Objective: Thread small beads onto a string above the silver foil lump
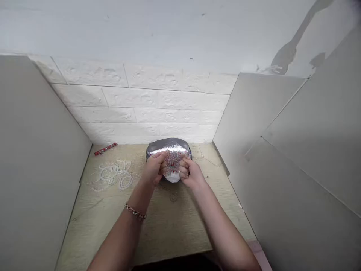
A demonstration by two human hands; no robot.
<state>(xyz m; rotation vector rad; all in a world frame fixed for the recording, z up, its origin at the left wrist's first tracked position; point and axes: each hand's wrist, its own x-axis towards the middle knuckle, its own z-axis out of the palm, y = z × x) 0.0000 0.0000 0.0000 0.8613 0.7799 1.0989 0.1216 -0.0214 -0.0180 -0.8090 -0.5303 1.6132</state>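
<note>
A silver, shiny bowl-like container (169, 142) stands on the table near the back wall. Inside it lies a heap of small clear beads with some red ones (173, 162). My left hand (156, 165) is over its left side, thumb and fingers pinched together. Over the right side, my right hand (191, 172) has its fingers curled in, also closed. Whatever is between the fingers of either hand is too small to make out. Strands of pale beads (113, 176) lie coiled on the table to the left of my left hand.
A red strip-like packet (105, 149) lies at the back left. Thin strings (207, 158) rest right of the container, and a small loop (173, 196) lies in front of it. Grey panels (36, 162) flank the wooden table (175, 229), with a white brick-pattern wall (146, 98) behind.
</note>
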